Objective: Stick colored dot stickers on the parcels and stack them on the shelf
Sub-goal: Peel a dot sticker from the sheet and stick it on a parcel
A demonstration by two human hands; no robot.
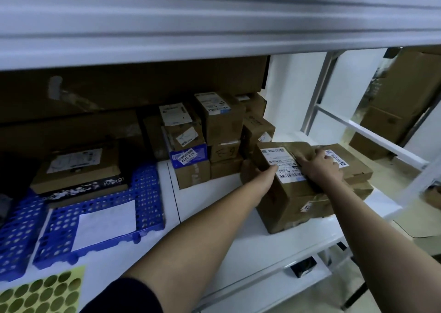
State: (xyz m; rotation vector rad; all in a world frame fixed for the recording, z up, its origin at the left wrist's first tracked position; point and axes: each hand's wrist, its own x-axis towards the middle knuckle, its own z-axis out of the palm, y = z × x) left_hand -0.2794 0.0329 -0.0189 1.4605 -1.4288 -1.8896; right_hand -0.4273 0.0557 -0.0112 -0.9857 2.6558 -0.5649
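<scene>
Two blue perforated trays side by side at the left, a blank white sheet lying on the nearer one, big cardboard cartons stacked beyond the white frame at right

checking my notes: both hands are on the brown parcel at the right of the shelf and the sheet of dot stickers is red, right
Not quite. The head view shows both hands, left hand and right hand, on the brown parcel, but the sticker sheet is yellow-green, not red.
</scene>
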